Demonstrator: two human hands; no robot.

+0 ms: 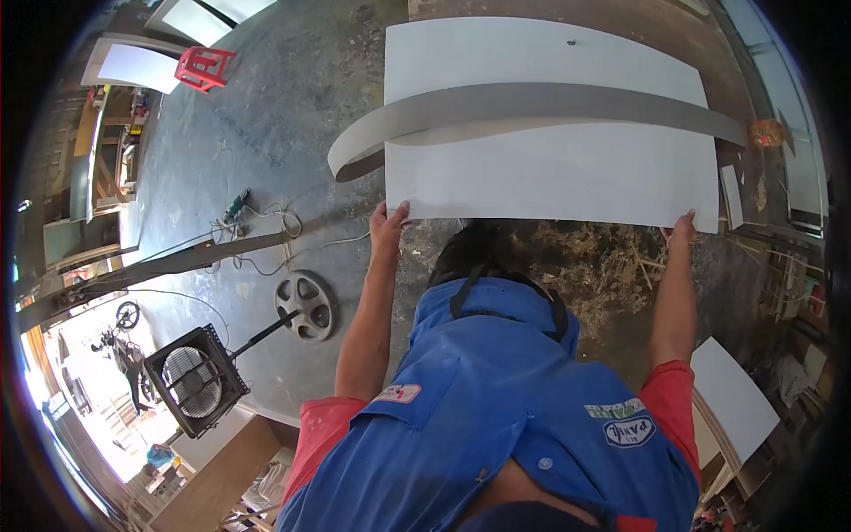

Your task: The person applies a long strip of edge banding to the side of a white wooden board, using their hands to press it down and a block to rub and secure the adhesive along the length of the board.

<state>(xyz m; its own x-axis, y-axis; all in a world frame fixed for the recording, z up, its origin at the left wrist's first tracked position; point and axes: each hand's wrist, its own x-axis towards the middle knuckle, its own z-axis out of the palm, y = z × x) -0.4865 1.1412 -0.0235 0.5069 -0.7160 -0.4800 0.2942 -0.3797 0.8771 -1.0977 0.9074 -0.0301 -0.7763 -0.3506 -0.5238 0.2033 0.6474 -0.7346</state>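
Note:
A large white panel [550, 177] lies in front of me, its near edge level with my waist. My left hand [387, 222] grips its near left corner, thumb on top and fingers beneath. At the near right corner my right hand [682, 227] holds the panel the same way, its fingers mostly hidden under the edge. Across the panel runs a long grey strip [532, 102], bent in an arc. Its left end curls past the panel's left edge, and the other end reaches beyond the right edge. A small dark object [571, 43] rests near the far edge.
A pedestal fan [193, 381] with a round base [306, 306] stands at my left. Cables and a green power tool [237, 206] lie on the floor. Wood shavings [585, 266] cover the ground below the panel. Further off stands a red stool [204, 68]; white boards [736, 399] lean at right.

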